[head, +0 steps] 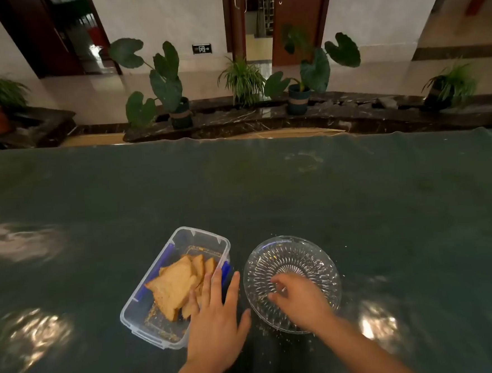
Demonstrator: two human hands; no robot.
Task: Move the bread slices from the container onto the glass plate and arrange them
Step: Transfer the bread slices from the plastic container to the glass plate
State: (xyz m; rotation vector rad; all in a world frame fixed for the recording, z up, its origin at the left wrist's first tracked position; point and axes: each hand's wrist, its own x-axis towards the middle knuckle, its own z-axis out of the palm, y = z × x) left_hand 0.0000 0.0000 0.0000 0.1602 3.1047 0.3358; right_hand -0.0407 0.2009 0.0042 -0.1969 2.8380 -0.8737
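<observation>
Green glossy table cover (268,190) fills the frame. Lower centre, the clear plastic container (149,324) holds the toasted bread slices (174,287); the glass plate (290,250) beside it is bare. Left hand (216,322) spreads flat, empty; right hand (302,301) curls loosely, empty. Slices look light, stiff, crumbly: pinch an edge gently.

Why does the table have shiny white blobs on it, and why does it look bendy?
Head view: the blobs are glare, light bouncing off the glossy dark table; the wide lens bends its far edge and the ledge behind into curves. The room is dim, so the bread looks dull. The plate sparkles, and the right hand is slightly blurred.
</observation>
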